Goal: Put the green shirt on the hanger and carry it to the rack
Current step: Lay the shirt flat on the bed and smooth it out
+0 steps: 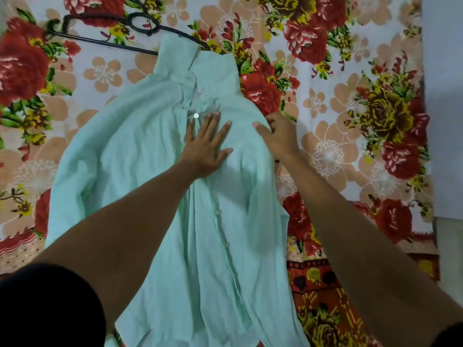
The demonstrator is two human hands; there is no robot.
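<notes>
Black sleeve (47,306) | left hand (206,146) flat on crinkled green shirt (140,156) | right hand (279,136) pinching its edge

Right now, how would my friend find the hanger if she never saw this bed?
Look at the flowery bedsheet, then the pale green shirt spread on it. Just past the shirt's collar, up and to the left, lies the hanger. It is the only thin black wire shape there, with a looped hook.

Mint-green shirt (150,151); black hanger (105,33); red-floral bedsheet (350,96).
</notes>
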